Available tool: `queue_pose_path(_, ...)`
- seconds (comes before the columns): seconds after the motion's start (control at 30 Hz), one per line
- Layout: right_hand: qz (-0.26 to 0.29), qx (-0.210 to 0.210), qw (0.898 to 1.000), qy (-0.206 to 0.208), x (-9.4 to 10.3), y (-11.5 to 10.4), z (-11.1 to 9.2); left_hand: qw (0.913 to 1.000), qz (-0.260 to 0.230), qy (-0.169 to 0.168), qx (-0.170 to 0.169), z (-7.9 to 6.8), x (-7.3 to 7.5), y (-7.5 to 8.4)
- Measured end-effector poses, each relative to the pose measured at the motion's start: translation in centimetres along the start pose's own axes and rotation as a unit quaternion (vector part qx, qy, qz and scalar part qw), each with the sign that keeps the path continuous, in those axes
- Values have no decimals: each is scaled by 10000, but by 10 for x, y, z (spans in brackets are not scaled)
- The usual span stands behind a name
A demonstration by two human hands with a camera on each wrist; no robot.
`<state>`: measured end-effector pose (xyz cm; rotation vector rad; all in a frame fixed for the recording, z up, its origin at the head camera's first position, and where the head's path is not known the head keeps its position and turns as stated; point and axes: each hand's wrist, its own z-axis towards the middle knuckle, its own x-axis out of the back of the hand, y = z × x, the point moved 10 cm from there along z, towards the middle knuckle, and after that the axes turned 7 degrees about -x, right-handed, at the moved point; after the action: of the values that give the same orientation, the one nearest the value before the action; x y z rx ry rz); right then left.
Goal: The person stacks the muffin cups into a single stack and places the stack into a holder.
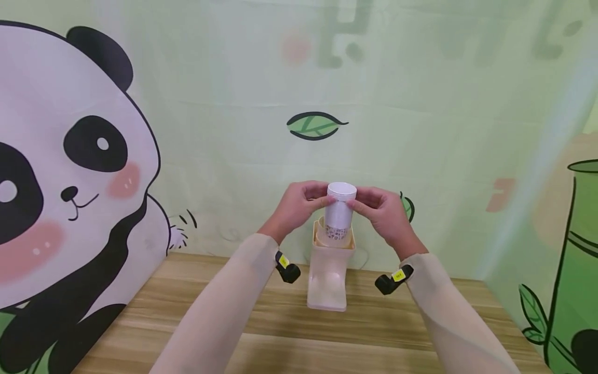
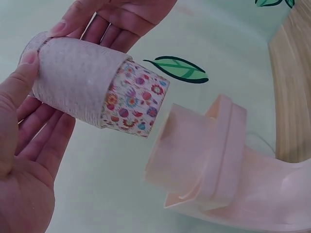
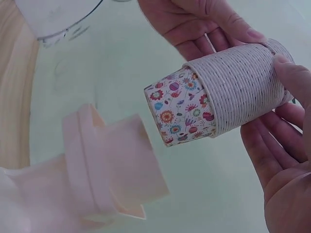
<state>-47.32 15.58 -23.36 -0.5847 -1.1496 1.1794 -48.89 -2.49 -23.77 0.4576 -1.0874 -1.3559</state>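
A stack of nested paper cups (image 1: 339, 212) stands upright between both hands, mouth up. Closely ridged rims make its white upper part, and the lowest cup shows a colourful flower print (image 2: 135, 99). My left hand (image 1: 299, 205) grips the stack from the left, thumb near the top rim and fingers behind. From the right, my right hand (image 1: 385, 213) holds it the same way, with its thumb close to the other. Below stands a pale pink holder (image 1: 327, 283) with a round open tube (image 2: 182, 150) at its top; the printed base is just above that opening.
The pink holder rests on a wood-grain table (image 1: 280, 337) near its back edge. Behind rises a pale green cloth backdrop (image 1: 233, 145) printed with a panda, leaves and bamboo. A small black device (image 1: 394, 280) sits at each wrist.
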Motion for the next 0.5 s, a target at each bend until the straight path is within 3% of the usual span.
queue_pose_path(0.27, -149, 234, 9996, 0, 3, -8, 9, 9999, -97, 104, -20, 11, 4, 2)
queue_pose_path(0.5, 21, 180, 9998, 70, 8, 0, 15, 9999, -64, 103, 90, 17, 0, -4)
